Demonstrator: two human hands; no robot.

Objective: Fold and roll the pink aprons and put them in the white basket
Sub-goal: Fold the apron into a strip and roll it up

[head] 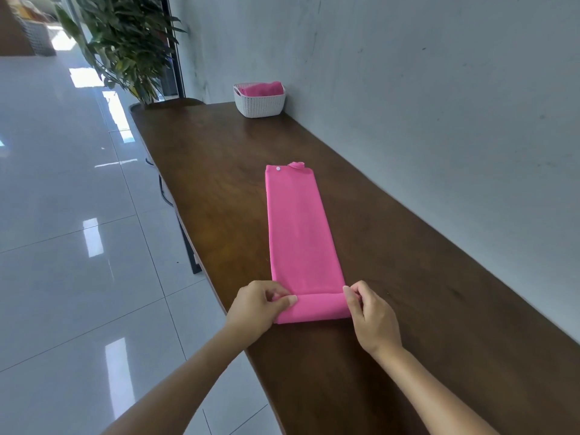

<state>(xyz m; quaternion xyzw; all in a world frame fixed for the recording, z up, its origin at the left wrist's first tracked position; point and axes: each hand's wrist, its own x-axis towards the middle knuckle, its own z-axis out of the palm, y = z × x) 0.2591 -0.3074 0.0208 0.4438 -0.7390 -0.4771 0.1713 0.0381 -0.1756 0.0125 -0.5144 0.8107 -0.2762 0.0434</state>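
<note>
Hands work the near end of the folded pink apron (299,227): left hand (260,304) and right hand (370,312) each pinch one end of the starting roll (315,308). Rolling well probably means keeping both ends level and tight, so the strip winds straight toward its buttoned far end. Bare wooden table (408,277) lies ahead; its left edge runs close by. Beyond, against the wall, the white basket (260,103) holds pink cloth already.
</note>
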